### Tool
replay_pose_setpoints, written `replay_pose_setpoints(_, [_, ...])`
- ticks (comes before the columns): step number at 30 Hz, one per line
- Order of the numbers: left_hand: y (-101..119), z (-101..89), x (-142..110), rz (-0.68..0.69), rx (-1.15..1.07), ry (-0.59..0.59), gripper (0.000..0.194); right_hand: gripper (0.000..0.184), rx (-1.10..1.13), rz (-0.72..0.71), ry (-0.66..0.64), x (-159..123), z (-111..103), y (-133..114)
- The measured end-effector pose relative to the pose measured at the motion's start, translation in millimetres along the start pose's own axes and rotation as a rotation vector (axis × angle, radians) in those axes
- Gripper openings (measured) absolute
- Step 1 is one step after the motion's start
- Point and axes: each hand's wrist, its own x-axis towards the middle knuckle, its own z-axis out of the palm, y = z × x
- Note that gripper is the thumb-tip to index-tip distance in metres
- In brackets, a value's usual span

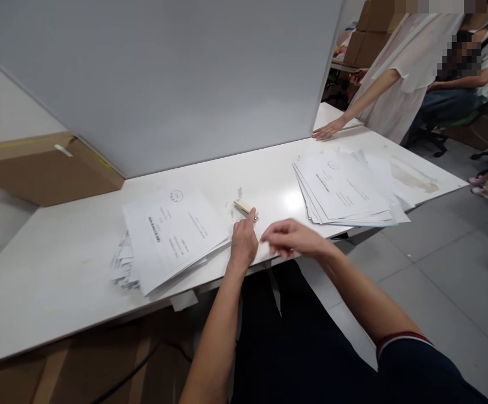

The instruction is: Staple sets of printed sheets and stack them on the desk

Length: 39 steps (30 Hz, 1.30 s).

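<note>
A cream-coloured stapler lies on the white table in front of me. My left hand reaches to its near end, the index fingertip on it or just over it. That finger is stretched out and the others are bent; the thumb is hidden. To the right, close to the table's front edge, my right hand is slightly blurred. Its fingers are loosely bent and apart, with nothing seen in them. Left of my left hand is a pile of printed sheets. Another fanned stack of printed sheets lies on the right.
A large whiteboard stands upright along the back of the table. A cardboard box sits at the back left. At the back right, a co-worker's hand rests on the table by the board's edge. Another person sits behind.
</note>
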Motion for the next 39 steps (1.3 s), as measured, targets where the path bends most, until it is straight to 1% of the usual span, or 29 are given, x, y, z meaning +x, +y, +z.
replay_pose_setpoints(2, [0,-3.3,0,-0.014,0.003,-0.003,0.049,0.025,-0.319,-0.066,0.534,-16,-38,10])
replay_pose_setpoints(3, [1,-4.3,1,-0.020,0.002,-0.001,0.049,0.026,-0.496,-0.078,0.764,-22,-56,16])
replay_pose_setpoints(4, [1,-4.9,1,-0.021,0.000,0.000,0.048,0.029,-0.674,-0.062,0.940,-25,-71,22])
replay_pose_setpoints(5, [2,-5.3,1,-0.021,-0.002,0.001,0.048,0.035,-0.835,-0.010,1.048,-28,-84,29])
replay_pose_setpoints(6, [2,-5.6,2,-0.024,-0.006,0.005,0.048,0.040,-0.970,0.077,1.086,-29,-95,34])
replay_pose_setpoints(7, [2,-5.9,2,-0.028,-0.011,0.011,0.048,0.043,-1.075,0.183,1.063,-29,-103,38])
replay_pose_setpoints(9, [3,-6.5,2,-0.036,-0.026,0.019,0.047,0.036,-1.199,0.376,0.936,-27,-110,43])
replay_pose_setpoints(10, [3,-6.9,2,-0.037,-0.035,0.019,0.047,0.032,-1.237,0.437,0.881,-26,-111,43])
replay_pose_setpoints(12, [3,-7.4,2,-0.032,-0.050,0.017,0.046,0.032,-1.295,0.481,0.838,-24,-111,42])
replay_pose_setpoints(14, [2,-7.5,2,-0.025,-0.054,0.020,0.047,0.032,-1.325,0.488,0.833,-23,-111,41])
replay_pose_setpoints(17, [3,-7.6,1,-0.024,-0.044,0.024,0.047,0.028,-1.339,0.484,0.847,-23,-116,43])
replay_pose_setpoints(20, [3,-8.5,1,-0.023,-0.033,0.021,0.047,0.027,-1.299,0.442,0.927,-27,-124,46])
replay_pose_setpoints(23, [3,-10.0,1,-0.024,-0.058,0.061,0.045,0.027,-1.193,0.333,1.047,-35,-127,46])
replay_pose_setpoints(25, [3,-11.5,0,-0.030,-0.108,0.117,0.043,0.025,-1.088,0.217,1.108,-42,-121,43])
replay_pose_setpoints(28, [10,-15.6,-4,-0.064,-0.272,0.153,0.037,0.025,-0.936,0.043,1.123,-52,-102,37])
replay_pose_setpoints(30, [23,-19.8,-9,-0.175,-0.480,0.120,0.035,0.027,-0.896,-0.029,1.094,-59,-82,36])
replay_pose_setpoints(31, [32,-22.3,-11,-0.302,-0.626,0.099,0.037,0.028,-0.895,-0.059,1.072,-61,-70,36])
replay_pose_setpoints(32, [41,-24.9,-14,-0.443,-0.806,0.049,0.042,0.030,-0.905,-0.088,1.042,-63,-58,38])
replay_pose_setpoints(33, [51,-27.3,-15,-0.551,-0.993,-0.051,0.048,0.031,-0.925,-0.117,1.006,-65,-45,40])
replay_pose_setpoints(34, [60,-29.4,-17,-0.634,-1.179,-0.148,0.054,0.032,-0.951,-0.146,0.963,-66,-32,44])
replay_pose_setpoints(35, [67,-30.9,-18,-0.704,-1.333,-0.204,0.058,0.033,-0.982,-0.170,0.918,-68,-19,47])
replay_pose_setpoints(36, [72,-31.8,-18,-0.742,-1.448,-0.235,0.059,0.034,-1.014,-0.184,0.871,-69,-6,51])
replay_pose_setpoints(37, [76,-32.0,-19,-0.772,-1.530,-0.234,0.058,0.035,-1.044,-0.190,0.817,-71,6,54])
replay_pose_setpoints(39, [77,-31.4,-20,-0.831,-1.578,-0.136,0.051,0.035,-1.066,-0.194,0.673,-76,25,58])
